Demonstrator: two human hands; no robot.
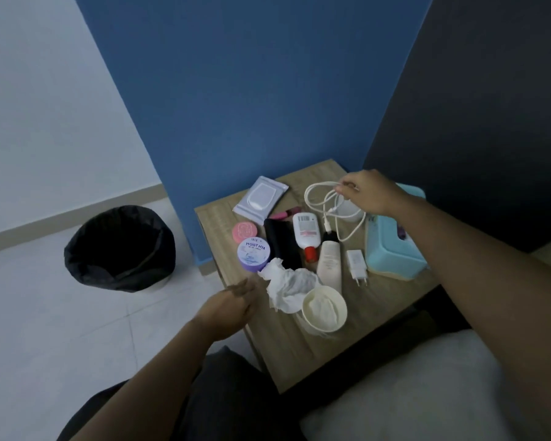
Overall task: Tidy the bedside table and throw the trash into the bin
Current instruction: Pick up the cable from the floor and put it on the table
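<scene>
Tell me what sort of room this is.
Probably a bedroom: a small wooden bedside table holding a cream jar and charger cable, with what looks like pale bedding beside it.

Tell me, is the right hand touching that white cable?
Touching. The head view shows the right hand pinching the looped white cable at its fingertips, with the loops hanging from that pinch.

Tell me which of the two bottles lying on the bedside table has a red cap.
The white plastic bottle with the barcode label, beside the cream plastic bottle, which lacks red.
</scene>
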